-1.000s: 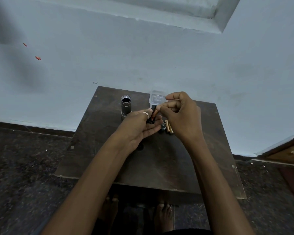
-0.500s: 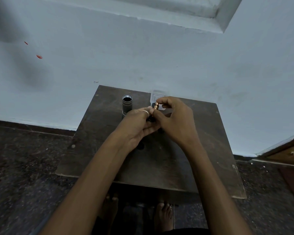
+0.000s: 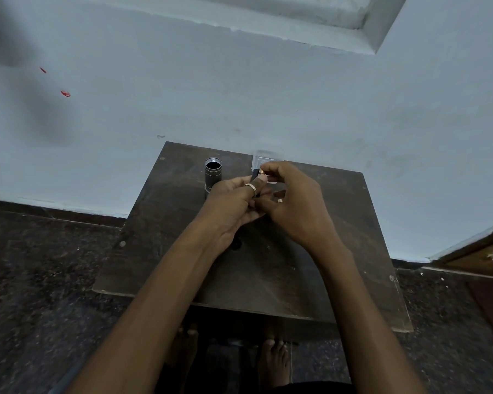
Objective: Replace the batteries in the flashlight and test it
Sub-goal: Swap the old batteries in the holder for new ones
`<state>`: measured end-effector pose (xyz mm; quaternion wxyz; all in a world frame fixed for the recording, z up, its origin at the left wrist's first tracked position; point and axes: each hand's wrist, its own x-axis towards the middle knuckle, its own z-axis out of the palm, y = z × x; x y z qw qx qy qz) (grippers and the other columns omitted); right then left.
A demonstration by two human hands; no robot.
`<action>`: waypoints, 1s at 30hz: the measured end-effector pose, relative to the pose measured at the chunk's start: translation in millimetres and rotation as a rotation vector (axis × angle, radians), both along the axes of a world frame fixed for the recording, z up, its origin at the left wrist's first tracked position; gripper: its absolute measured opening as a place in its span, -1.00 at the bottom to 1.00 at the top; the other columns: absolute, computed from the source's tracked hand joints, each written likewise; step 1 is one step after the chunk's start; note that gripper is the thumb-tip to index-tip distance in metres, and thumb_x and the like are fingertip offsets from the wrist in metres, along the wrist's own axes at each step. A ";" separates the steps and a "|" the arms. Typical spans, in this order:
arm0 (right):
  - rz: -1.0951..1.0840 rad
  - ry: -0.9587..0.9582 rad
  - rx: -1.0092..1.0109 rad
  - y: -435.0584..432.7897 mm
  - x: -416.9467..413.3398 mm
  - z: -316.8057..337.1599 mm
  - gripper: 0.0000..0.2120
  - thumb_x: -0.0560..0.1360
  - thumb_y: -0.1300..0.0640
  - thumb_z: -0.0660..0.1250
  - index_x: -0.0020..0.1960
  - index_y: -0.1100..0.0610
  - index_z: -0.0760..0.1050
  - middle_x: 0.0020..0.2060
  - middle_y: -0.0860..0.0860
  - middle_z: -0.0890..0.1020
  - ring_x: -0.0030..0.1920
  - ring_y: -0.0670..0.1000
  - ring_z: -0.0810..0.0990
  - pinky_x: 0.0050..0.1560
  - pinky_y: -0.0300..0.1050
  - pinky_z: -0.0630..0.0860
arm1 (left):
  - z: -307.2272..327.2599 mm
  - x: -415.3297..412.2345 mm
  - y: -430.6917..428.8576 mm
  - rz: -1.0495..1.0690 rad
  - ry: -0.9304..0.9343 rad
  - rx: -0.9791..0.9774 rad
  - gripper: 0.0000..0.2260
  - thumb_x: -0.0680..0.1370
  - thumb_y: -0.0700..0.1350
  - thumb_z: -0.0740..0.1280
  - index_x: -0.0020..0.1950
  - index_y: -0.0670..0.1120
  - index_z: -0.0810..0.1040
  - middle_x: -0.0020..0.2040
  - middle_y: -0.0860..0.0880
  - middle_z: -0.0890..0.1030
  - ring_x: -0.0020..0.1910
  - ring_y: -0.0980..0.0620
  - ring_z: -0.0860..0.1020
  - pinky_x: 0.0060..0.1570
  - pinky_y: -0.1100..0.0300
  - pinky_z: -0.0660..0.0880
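The grey flashlight body (image 3: 213, 174) stands upright with its open end up, at the back left of the small dark wooden table (image 3: 339, 251). My left hand (image 3: 234, 206) is closed around a black battery holder (image 3: 255, 175), of which only the top shows. My right hand (image 3: 293, 203) pinches a copper-topped battery (image 3: 262, 173) at the top of that holder. Both hands meet above the table's middle. Other batteries lying on the table are hidden behind my right hand.
A clear plastic case (image 3: 265, 157) lies at the table's back edge, just behind my hands. The table stands against a pale blue wall (image 3: 239, 95) on a dark speckled floor (image 3: 40, 280). My bare feet (image 3: 273, 362) show under the front edge. A wooden door (image 3: 481, 257) is at right.
My right hand brought a battery up from the table to the holder in my left hand and now pushes it in at the holder's top. Both hands shifted slightly.
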<state>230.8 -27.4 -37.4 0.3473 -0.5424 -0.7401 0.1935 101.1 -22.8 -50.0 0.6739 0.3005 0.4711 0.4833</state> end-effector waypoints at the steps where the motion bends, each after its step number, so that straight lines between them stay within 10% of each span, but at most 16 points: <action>1: -0.002 -0.020 0.018 0.1 -0.1 -0.8 -0.53 0.38 0.25 0.54 0.27 0.14 0.56 0.14 0.01 0.66 0.11 -0.08 0.58 0.05 -0.56 0.37 | -0.1 0.4 0.0 0.004 0.008 0.002 -0.82 0.60 -0.13 0.35 0.11 -0.20 0.63 0.04 -0.22 0.67 -0.06 -0.03 0.61 -0.13 0.17 0.65; 15: -0.078 0.323 -0.250 3.6 16.1 5.8 -0.68 0.53 0.21 0.41 0.28 0.08 0.59 0.08 -0.05 0.71 0.08 -0.13 0.70 0.18 -0.01 0.64 | 0.3 -2.2 -3.7 -0.041 0.088 0.148 -0.82 0.60 -0.13 0.37 0.18 -0.11 0.62 -0.01 -0.03 0.73 -0.05 0.08 0.70 -0.12 0.23 0.62; 24: -0.228 0.571 -0.315 2.1 5.2 7.6 -0.80 0.48 0.06 0.52 0.02 0.17 0.68 -0.18 0.09 0.76 -0.11 0.12 0.75 0.07 0.19 0.67 | 2.9 2.0 -10.7 0.140 0.991 0.725 -0.74 0.48 -0.12 0.41 0.15 0.08 0.67 -0.03 0.10 0.72 -0.05 0.13 0.65 -0.09 0.04 0.58; 30: -0.229 0.987 -0.396 3.3 10.0 12.0 -0.75 0.53 0.21 0.47 0.11 0.36 0.59 -0.08 0.26 0.73 -0.14 0.06 0.68 -0.10 -0.16 0.62 | 5.1 0.8 -14.7 0.271 1.241 0.919 -0.67 0.52 0.04 0.40 0.27 0.01 0.59 0.13 0.07 0.64 0.09 0.03 0.58 -0.13 0.13 0.56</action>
